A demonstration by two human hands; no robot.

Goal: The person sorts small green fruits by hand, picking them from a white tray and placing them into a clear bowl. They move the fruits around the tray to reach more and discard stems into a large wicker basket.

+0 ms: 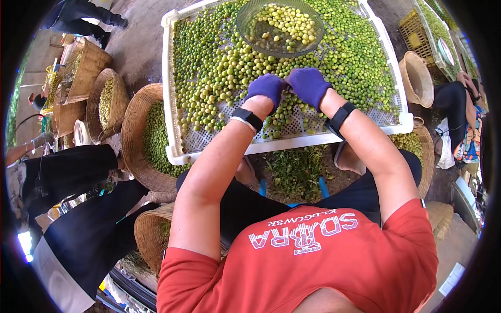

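Both my hands wear purple gloves and meet over the near half of a white perforated tray [167, 104]. My left hand [267, 88] is closed, its knuckles up and its fingertips turned down toward the small round green fruits [219, 73]. Touching it or nearly so, my right hand [309, 86] is curled the same way. The gloves hide whatever lies between the fingers. Just beyond the hands, a clear bowl [245, 32] rests among the fruits and holds paler yellow ones [289, 21].
At the left stand wicker baskets of fruit [136, 112] [93, 104], and another basket [151, 237] sits nearer. To the right are a basket [425, 156], an upright tub [417, 78] and a yellow crate [415, 36]. People sit at both sides. Leafy debris [297, 172] lies below the tray.
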